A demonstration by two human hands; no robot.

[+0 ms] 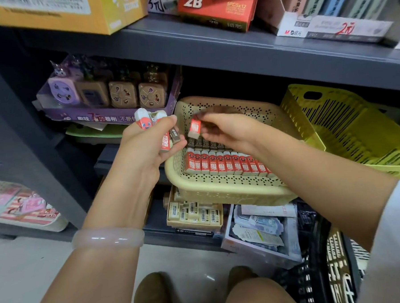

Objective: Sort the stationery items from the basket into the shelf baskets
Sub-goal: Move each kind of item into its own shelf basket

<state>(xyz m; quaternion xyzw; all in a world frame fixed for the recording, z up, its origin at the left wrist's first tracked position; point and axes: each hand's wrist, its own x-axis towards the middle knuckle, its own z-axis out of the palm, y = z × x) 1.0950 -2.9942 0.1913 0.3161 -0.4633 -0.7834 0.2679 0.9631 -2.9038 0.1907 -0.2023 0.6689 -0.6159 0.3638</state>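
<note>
A beige perforated basket [219, 192] sits tilted on the middle shelf and holds a neat row of red-sleeved erasers [227, 165], with dark 2B erasers [205, 143] behind them. My left hand [147, 142] grips a bunch of erasers [156, 123], some red-sleeved and one brown, at the basket's left rim. My right hand [225, 129] pinches a single red-sleeved eraser [195, 128] above the basket's rows.
An olive slotted basket [346, 129] stands to the right on the same shelf. A purple tray of sharpeners [108, 98] sits at the left. Below lie a box of white erasers [195, 213], a sticker box [261, 231] and a dark basket [328, 272] on the floor.
</note>
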